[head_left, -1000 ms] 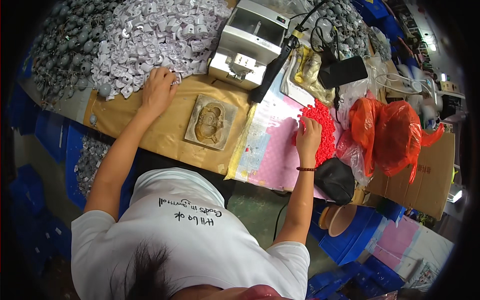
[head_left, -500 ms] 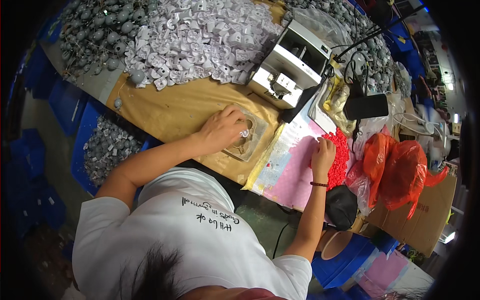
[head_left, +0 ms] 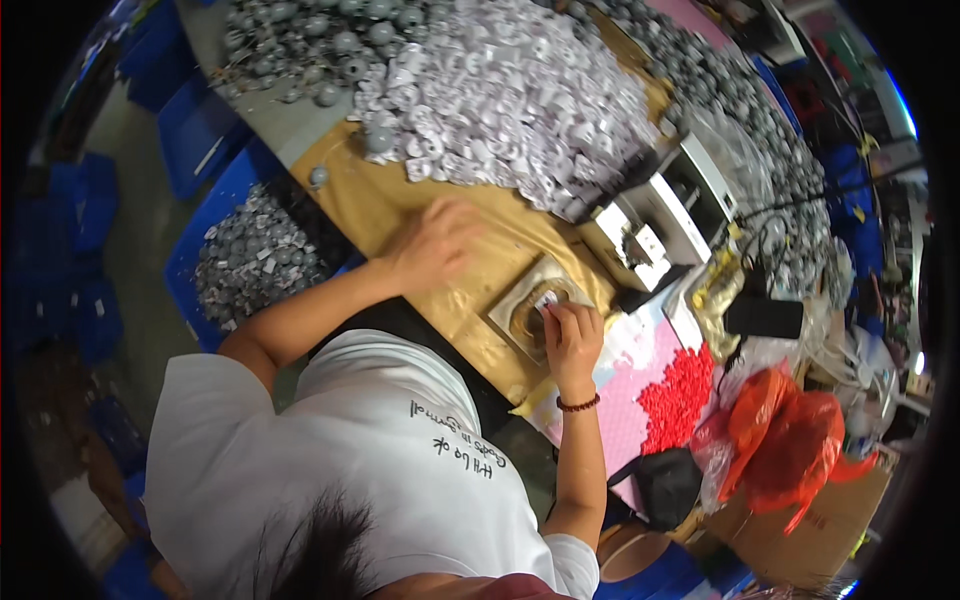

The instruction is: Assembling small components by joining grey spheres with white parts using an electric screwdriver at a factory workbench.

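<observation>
My right hand is over a square beige fixture on the brown paper-covered table. Its fingertips pinch a small white piece at the fixture's round recess. My left hand rests palm down on the brown paper to the left of the fixture. Its fingers are loose, nothing shows in them, and it lies just short of a big heap of small white parts.
Grey round parts lie heaped at the table's far left, and more fill a blue bin below the edge. A white benchtop machine stands beyond the fixture. Red small parts lie on a pink sheet, beside orange bags and a cardboard box.
My right hand has left the red parts and come to the fixture with a white piece. My left hand has drawn off the fixture toward the white heap. The view has swung.
</observation>
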The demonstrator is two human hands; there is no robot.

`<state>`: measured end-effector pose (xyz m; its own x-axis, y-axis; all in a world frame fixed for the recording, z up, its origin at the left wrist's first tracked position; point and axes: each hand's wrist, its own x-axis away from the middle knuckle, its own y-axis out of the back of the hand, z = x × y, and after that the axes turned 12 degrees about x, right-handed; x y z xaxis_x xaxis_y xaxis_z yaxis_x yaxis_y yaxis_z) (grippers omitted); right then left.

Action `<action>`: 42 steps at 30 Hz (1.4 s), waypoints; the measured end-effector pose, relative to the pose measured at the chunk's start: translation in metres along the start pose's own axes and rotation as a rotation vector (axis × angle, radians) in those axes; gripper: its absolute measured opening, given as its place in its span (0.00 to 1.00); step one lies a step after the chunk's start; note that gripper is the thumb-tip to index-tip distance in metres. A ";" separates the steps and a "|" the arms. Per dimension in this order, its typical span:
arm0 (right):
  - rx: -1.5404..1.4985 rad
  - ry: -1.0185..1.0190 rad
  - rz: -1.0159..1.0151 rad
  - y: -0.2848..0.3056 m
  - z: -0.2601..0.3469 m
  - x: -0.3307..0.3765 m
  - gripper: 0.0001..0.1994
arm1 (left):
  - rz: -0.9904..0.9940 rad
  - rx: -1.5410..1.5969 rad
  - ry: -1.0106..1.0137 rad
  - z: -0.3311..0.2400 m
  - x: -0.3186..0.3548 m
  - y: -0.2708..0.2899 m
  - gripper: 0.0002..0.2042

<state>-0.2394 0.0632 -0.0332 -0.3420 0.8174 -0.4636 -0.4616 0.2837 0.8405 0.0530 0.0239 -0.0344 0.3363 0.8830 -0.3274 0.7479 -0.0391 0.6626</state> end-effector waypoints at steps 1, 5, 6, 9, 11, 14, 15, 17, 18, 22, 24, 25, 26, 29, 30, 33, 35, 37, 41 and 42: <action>0.017 0.012 0.009 -0.001 0.002 0.002 0.10 | -0.058 -0.094 0.044 0.015 0.002 0.015 0.22; 0.081 -0.010 0.054 0.001 0.008 0.008 0.12 | -0.336 -0.327 0.161 0.053 -0.004 0.074 0.25; 0.092 -0.022 0.065 0.001 0.010 0.010 0.12 | -0.388 -0.341 0.209 0.060 -0.006 0.084 0.26; 0.104 -0.045 0.064 -0.002 0.012 0.010 0.12 | -0.427 -0.347 0.301 0.076 -0.011 0.095 0.26; 0.107 -0.046 0.057 -0.004 0.011 0.012 0.12 | -0.377 -0.310 0.342 0.087 -0.012 0.095 0.24; 0.117 -0.029 0.059 -0.003 0.011 0.010 0.12 | -0.368 -0.301 0.309 0.092 -0.012 0.100 0.21; 0.126 -0.020 0.061 -0.001 0.010 0.009 0.12 | -0.409 -0.293 0.276 0.090 -0.011 0.101 0.20; 0.149 -0.002 0.061 0.001 0.010 0.009 0.12 | -0.486 -0.278 0.208 0.068 -0.014 0.112 0.17; 0.158 0.004 0.061 0.001 0.009 0.009 0.12 | -0.518 -0.181 0.219 0.058 -0.017 0.118 0.16; 0.149 -0.008 0.074 0.000 0.008 0.010 0.13 | -0.602 0.102 0.251 0.019 -0.024 0.142 0.14; 0.140 -0.016 0.071 0.000 0.008 0.011 0.13 | -0.625 0.182 0.205 0.025 -0.023 0.149 0.13; 0.133 -0.017 0.067 -0.001 0.008 0.011 0.13 | -0.625 0.227 0.154 0.033 -0.025 0.151 0.15; 0.129 -0.015 0.057 -0.003 0.008 0.012 0.14 | -0.666 0.388 0.248 0.039 -0.026 0.153 0.14; 0.114 0.000 0.019 -0.007 0.007 0.013 0.14 | -0.775 0.808 0.474 0.062 -0.032 0.160 0.15; 0.109 0.004 0.005 -0.008 0.008 0.015 0.14 | -0.761 0.761 0.511 0.074 -0.036 0.161 0.16; 0.104 0.007 -0.016 -0.010 0.007 0.015 0.14 | -0.679 0.614 0.506 0.086 -0.046 0.165 0.18; 0.109 -0.009 -0.007 -0.008 0.008 0.015 0.13 | -0.552 0.516 0.353 0.080 -0.057 0.168 0.19; 0.108 -0.020 -0.001 -0.007 0.008 0.012 0.13 | -0.547 0.321 0.242 0.076 -0.065 0.172 0.18; 0.059 -0.081 -0.005 -0.009 0.004 0.015 0.13 | -0.560 0.290 0.009 0.044 -0.079 0.175 0.17; 0.050 -0.089 -0.010 -0.010 0.003 0.016 0.14 | -0.557 0.372 -0.005 0.041 -0.078 0.176 0.16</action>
<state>-0.2382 0.0752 -0.0480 -0.2620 0.8551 -0.4474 -0.4227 0.3150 0.8498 0.1819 -0.0708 0.0801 -0.1549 0.8159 -0.5571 0.9577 0.2624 0.1181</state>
